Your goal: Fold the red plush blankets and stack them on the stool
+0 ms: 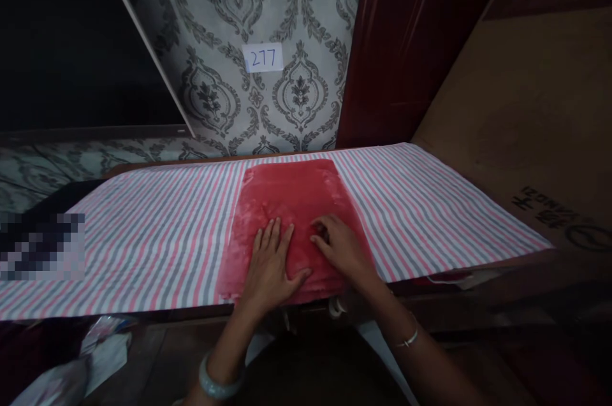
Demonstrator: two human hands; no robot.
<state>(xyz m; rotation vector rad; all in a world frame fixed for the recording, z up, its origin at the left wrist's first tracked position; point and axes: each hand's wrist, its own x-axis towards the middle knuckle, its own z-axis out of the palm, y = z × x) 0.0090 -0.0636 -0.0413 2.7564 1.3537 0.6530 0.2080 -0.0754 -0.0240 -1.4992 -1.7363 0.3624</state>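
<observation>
A flat red pile of thin, slightly see-through plastic, like folded plastic bags (296,186), lies in the middle of the striped cloth (167,234). Layered edges show along its near side. My left hand (272,266) rests flat on its lower left part, fingers stretched out and thumb apart. Over the pile's right half, my right hand (337,246) is half curled, its thumb and forefinger tips a little apart at the red surface. Nothing shows between them.
The pink, grey and white cloth covers a long table against a patterned wall (253,100). A large cardboard box (530,100) stands at the right, a dark screen (81,43) at the left. A paper label (262,58) reads 277. Crumpled plastic (105,355) lies below, lower left.
</observation>
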